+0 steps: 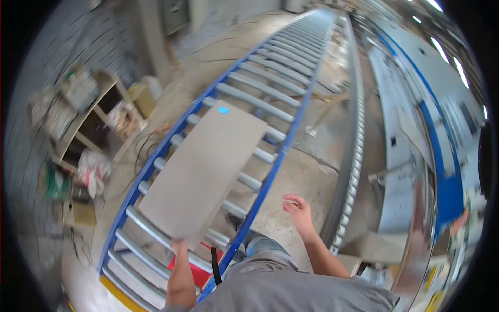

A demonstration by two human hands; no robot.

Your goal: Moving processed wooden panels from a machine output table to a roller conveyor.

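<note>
A long, flat, grey-brown board (205, 161) lies lengthwise on the rollers of a blue-framed roller conveyor (265, 106). A small light-blue sticker (223, 110) marks its far end. My left hand (179, 246) grips the board's near edge; its fingers are partly hidden by that edge. Over the gap to the right of the conveyor, my right hand (297, 209) is raised, with loosely bent fingers apart and nothing in them.
A red object (200, 275) shows below the near rollers. Left stands a wooden shelf (86, 125) with bags. A rail of small wheels (356, 156) runs along the right, before a blue-and-grey machine (447, 177). Cables (143, 148) lie on the floor.
</note>
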